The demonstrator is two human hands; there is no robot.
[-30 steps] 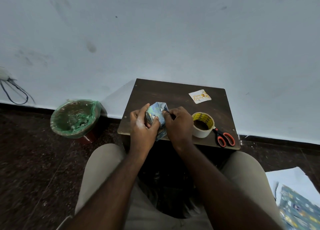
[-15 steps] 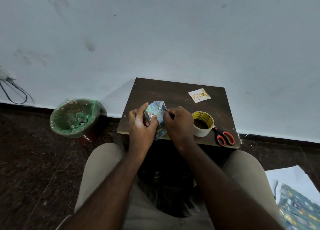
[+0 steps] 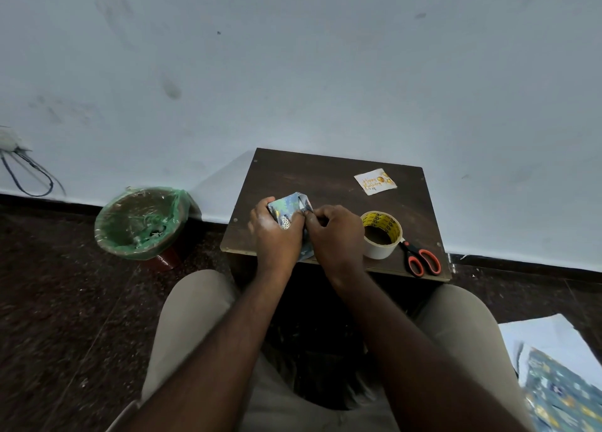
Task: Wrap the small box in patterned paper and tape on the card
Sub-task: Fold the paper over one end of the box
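Observation:
The small box [image 3: 288,208], partly covered in blue patterned paper, is held just above the near edge of the dark wooden table [image 3: 325,177]. My left hand [image 3: 277,232] grips its left side with the thumb on the paper. My right hand [image 3: 335,232] pinches a fold of the paper at the box's right side. A white card [image 3: 375,181] with gold lettering lies at the table's far right. A roll of tape [image 3: 381,234] stands right of my right hand.
Orange-handled scissors [image 3: 420,259] lie at the table's near right corner. A bin [image 3: 143,223] with a green liner stands on the floor to the left. Spare patterned paper [image 3: 560,395] and white sheets lie on the floor at the lower right.
My hands have turned the box and folded the paper tighter against it. My right hand's fingers have closed on the fold near my left thumb.

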